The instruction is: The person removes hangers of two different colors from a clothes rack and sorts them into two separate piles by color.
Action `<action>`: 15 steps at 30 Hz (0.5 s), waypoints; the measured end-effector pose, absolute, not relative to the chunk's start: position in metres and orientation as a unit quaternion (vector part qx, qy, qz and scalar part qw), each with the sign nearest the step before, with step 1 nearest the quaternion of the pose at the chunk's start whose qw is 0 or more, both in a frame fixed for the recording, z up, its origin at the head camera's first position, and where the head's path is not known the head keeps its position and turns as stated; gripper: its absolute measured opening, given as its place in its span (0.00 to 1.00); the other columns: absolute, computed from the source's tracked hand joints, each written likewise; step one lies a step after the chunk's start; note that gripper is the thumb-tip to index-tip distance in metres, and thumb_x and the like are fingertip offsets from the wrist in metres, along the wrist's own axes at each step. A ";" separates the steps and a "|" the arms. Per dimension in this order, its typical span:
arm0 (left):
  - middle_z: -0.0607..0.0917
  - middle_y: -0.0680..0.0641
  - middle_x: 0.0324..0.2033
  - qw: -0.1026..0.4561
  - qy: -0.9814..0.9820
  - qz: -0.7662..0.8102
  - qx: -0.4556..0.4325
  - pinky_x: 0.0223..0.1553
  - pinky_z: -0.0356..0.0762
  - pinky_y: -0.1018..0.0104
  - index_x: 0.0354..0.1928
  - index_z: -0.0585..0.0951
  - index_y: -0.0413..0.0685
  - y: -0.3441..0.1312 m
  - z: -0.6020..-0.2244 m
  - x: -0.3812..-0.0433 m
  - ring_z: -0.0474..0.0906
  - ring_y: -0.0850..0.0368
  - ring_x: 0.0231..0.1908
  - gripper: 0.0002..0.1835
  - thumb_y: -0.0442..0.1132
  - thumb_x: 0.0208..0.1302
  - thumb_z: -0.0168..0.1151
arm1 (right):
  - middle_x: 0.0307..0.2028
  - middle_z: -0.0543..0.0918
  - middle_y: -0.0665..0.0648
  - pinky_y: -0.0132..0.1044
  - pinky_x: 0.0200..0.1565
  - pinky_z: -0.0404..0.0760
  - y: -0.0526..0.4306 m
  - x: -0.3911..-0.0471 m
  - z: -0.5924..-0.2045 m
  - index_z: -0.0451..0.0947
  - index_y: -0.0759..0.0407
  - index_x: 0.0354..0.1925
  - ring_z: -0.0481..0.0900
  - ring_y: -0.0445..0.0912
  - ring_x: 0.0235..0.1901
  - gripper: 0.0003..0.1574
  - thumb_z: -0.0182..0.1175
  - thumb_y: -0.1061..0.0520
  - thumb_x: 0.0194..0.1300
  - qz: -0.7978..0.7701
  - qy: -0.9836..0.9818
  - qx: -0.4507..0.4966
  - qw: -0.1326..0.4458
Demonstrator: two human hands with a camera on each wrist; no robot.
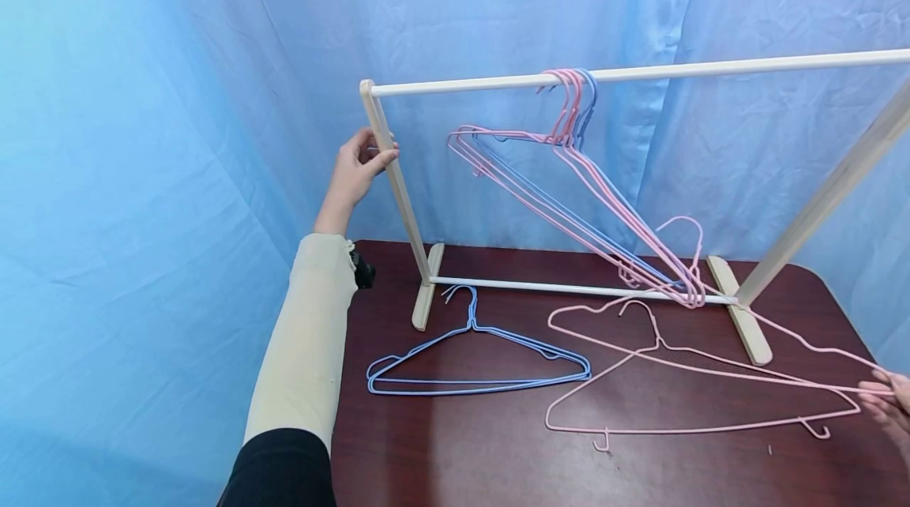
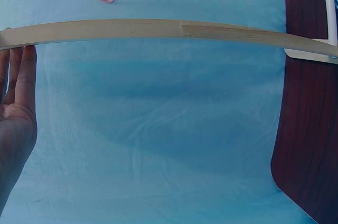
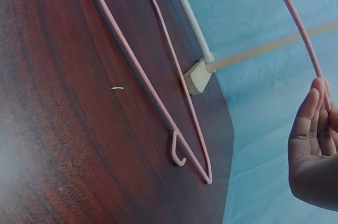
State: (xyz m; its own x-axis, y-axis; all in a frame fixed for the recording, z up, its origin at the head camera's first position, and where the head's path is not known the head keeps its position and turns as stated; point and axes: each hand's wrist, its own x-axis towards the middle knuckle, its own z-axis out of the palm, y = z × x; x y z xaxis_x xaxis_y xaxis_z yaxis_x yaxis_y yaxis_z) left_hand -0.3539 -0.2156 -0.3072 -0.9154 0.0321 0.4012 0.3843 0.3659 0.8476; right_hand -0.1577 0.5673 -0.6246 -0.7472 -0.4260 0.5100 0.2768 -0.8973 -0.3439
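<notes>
Evidently the right grip (image 1: 887, 403) had a pink hanger (image 3: 302, 29) pinched by one end, thumb and fingers closed on it, while the rest reached inward above the bench (image 1: 455, 460), its hook pointing up. The left grip (image 1: 359, 167) was curled round the rack's near-left upright (image 1: 404, 199), seemingly to steady it. Just under the held one, another pink hanger (image 1: 682, 432) lay flat, and left of that a few blue hangers (image 1: 472, 322) lay together. Farther off, pink and blue hangers (image 1: 571, 124) hung bunched on the white top bar (image 1: 746, 67), in front of blue curtains (image 1: 178, 175). I took the step in hand to be bringing the pink one up to the rack; whether its far end touched the hung ones I couldn't tell. The next move, I judged, called for raising its hook above the bar and keeping it clear of the bunch.
</notes>
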 end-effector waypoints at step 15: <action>0.84 0.44 0.49 0.164 -0.812 -0.545 -0.128 0.61 0.79 0.52 0.59 0.77 0.46 -0.216 -0.309 -0.356 0.82 0.60 0.46 0.18 0.41 0.70 0.62 | 0.36 0.91 0.62 0.27 0.34 0.86 0.485 -0.120 -0.568 0.84 0.68 0.48 0.90 0.45 0.33 0.36 0.26 0.69 0.80 -0.894 0.417 -0.147 -0.074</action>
State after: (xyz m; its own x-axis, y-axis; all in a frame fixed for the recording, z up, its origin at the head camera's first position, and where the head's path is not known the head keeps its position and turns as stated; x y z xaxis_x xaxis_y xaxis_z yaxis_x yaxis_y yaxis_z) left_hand -0.3557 -0.2157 -0.3086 -0.9135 0.0298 0.4058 0.3870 0.3722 0.8437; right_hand -0.1204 0.4851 -0.5683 -0.9455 0.0102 0.3255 -0.2559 -0.6416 -0.7231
